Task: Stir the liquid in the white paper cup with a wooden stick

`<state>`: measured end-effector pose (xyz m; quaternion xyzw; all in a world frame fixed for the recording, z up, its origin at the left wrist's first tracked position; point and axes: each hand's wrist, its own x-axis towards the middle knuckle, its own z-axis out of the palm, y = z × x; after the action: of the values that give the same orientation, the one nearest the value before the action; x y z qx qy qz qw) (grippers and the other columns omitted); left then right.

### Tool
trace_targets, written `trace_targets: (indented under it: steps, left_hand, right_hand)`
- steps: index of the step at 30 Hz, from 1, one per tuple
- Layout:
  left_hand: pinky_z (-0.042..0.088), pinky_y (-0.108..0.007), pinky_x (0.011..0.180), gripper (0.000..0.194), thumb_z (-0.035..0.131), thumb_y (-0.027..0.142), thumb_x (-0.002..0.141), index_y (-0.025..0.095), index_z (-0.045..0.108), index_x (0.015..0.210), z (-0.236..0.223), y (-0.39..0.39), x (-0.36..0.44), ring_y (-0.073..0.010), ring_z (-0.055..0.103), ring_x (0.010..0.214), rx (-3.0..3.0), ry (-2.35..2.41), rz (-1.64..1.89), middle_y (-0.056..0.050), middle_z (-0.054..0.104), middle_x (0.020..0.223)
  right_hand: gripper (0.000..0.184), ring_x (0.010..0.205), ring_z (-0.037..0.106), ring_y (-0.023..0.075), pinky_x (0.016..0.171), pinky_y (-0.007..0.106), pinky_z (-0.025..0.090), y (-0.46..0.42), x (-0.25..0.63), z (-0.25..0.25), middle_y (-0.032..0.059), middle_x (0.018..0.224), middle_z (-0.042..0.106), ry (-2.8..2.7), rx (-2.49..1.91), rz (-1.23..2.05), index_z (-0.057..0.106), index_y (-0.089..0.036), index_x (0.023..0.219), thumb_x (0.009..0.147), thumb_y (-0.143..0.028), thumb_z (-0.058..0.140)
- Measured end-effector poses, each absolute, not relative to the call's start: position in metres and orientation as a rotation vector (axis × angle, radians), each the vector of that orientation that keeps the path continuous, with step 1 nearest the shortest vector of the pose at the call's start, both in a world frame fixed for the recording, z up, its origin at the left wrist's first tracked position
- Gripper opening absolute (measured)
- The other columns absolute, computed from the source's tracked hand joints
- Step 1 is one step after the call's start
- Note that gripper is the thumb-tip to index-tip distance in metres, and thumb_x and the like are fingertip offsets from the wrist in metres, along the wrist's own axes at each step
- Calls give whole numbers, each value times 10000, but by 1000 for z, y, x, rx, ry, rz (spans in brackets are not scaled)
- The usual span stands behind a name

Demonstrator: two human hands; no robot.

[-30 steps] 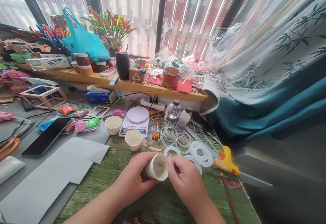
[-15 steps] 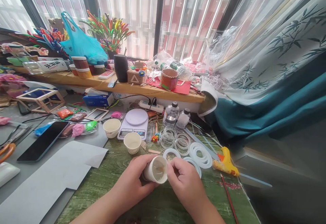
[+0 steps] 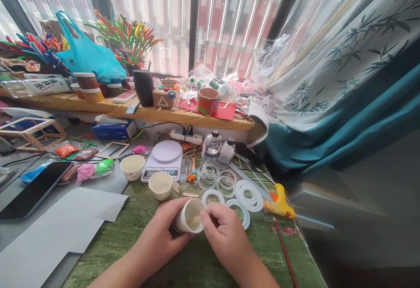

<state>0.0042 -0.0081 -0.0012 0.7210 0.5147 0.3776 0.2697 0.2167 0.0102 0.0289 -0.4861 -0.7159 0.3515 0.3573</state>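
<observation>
Moved: the right hand point(image 3: 223, 240) has closed in, its fingers point(image 3: 206, 218) now over the rim of the white paper cup point(image 3: 183, 222), and the head view has swung left.
Left hand: the left hand point(image 3: 160, 231) is curled around the cup's side and base, gripping it.
Right hand: partly closed, fingertips at the cup's mouth; whether they pinch the pale stick point(image 3: 194, 220) inside, I cannot tell.
Cup: held between both hands, tilted nearly on its side, mouth toward the right hand, above the green wood-print mat point(image 3: 105, 244).
Just ahead of the hands: a second paper cup point(image 3: 160, 185), a white ring point(image 3: 213, 197) and clear plastic rings point(image 3: 207, 178).
Farther ahead: a white kitchen scale point(image 3: 163, 159).
Right of the right hand: white ring moulds point(image 3: 248, 196), a yellow glue gun point(image 3: 278, 203) and a paintbrush point(image 3: 285, 253).
Left of the left hand: a grey card sheet point(image 3: 55, 231).
</observation>
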Motion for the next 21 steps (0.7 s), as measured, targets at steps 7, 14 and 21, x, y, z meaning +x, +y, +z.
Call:
trace_targets:
  steps: [7, 14, 21]
  left_hand:
    - [576, -486, 1103, 617, 812, 191, 797, 334, 652, 1374, 3, -7, 5, -330, 716, 1246, 1970, 1377, 1022, -62, 760, 1362]
    - [567, -492, 1107, 628, 801, 185, 810, 340, 631, 1394, 4, -7, 4, -332, 702, 1263, 1975, 1367, 1007, -59, 748, 1382]
    - [554, -514, 1120, 649, 810, 178, 802, 353, 622, 1397, 1, -8, 4, -335, 688, 1281, 1972, 1363, 996, -52, 738, 1396]
  right_hand:
    - [338, 649, 460, 170, 605, 313, 305, 11, 218, 31, -11, 679, 504, -1797, -1411, 858, 459, -236, 717, 1014, -397, 470]
    - [363, 672, 464, 177, 626, 319, 307, 12, 219, 32, -8, 695, 510, -1798, -1403, 921, 449, -236, 720, 1022, -438, 450]
    - [367, 674, 478, 178, 625, 317, 322, 11, 219, 32, -2, 699, 526, -1797, -1376, 906, 483, -230, 733, 1033, -438, 453]
